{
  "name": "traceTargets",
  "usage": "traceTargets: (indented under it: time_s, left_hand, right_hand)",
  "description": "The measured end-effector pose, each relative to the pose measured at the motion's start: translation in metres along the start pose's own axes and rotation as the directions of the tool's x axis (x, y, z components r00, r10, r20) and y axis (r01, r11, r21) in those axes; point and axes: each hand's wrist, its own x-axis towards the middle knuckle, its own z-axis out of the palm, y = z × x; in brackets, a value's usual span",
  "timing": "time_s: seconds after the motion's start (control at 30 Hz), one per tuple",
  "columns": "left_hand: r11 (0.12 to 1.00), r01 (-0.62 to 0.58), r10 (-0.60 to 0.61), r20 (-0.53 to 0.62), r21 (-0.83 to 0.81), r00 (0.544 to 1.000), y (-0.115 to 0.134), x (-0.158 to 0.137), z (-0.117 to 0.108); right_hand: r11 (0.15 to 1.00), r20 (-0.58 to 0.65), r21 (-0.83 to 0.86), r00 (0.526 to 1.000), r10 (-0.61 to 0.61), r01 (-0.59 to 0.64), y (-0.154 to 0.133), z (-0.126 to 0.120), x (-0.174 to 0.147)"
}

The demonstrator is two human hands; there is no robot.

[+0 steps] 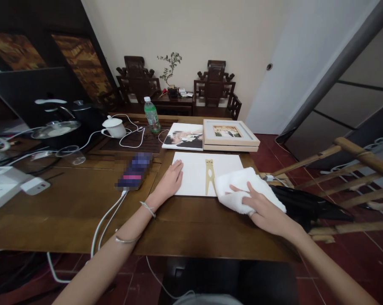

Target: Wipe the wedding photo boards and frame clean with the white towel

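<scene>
A white rectangular panel [193, 169] lies flat on the wooden table, with a flat gold-coloured piece with two splayed legs [209, 173] on its middle. My left hand [171, 180] rests flat on the panel's left edge, fingers stretched out. A folded white towel [242, 182] covers the panel's lower right corner and reaches past the table's right side. My right hand [263, 207] presses down on this towel and grips it, the fingers partly sunk in its folds. What lies under the towel is hidden.
Behind the panel lie a photo print [187, 137] and a pale framed picture [231, 135]. To the left are a phone [136, 171] with its cable, a plastic cup [73, 155], a lidded white cup [114, 127] and a green bottle [151, 115]. A wooden chair [363, 156] stands right.
</scene>
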Motion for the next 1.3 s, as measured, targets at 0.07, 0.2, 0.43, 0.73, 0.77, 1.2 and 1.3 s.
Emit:
traceTargets:
  time_s: [0.07, 0.2, 0.43, 0.73, 0.77, 1.2, 1.3]
  left_hand:
    - [1.0, 0.006, -0.006, 0.0, -0.001, 1.0, 0.0, 0.0, 0.0]
    - [1.0, 0.011, -0.011, -0.006, 0.002, 1.0, 0.0, 0.0, -0.001]
    - [1.0, -0.003, 0.003, -0.006, 0.0, 1.0, 0.0, -0.001, -0.002]
    - [1.0, -0.004, 0.004, -0.006, -0.006, 1.0, 0.0, -0.001, -0.002]
    - [1.0, -0.004, 0.004, -0.002, 0.0, 1.0, 0.001, -0.001, -0.003]
    - [1.0, 0.021, -0.021, 0.02, 0.009, 1.0, 0.004, -0.001, -0.004]
    - [1.0, 0.02, -0.02, 0.027, -0.004, 0.999, 0.004, -0.001, -0.006]
  right_hand:
    - [1.0, -0.038, -0.002, 0.999, 0.022, -0.022, 0.01, -0.001, 0.013]
    - [0.998, -0.117, -0.038, 0.992, 0.039, -0.044, 0.042, -0.002, 0.058]
    - [0.998, -0.239, -0.025, 0.97, 0.052, -0.059, 0.074, -0.007, 0.116]
    - [0.997, -0.153, -0.067, 0.988, 0.019, -0.029, 0.033, 0.002, 0.066]
    - [0.998, -0.148, -0.06, 0.989, 0.026, -0.035, 0.025, 0.003, 0.052]
    - [0.993, -0.098, 0.043, 0.989, 0.112, -0.108, 0.034, -0.012, 0.047]
    - [0.993, -0.173, 0.075, 0.979, 0.106, -0.094, 0.062, -0.016, 0.088]
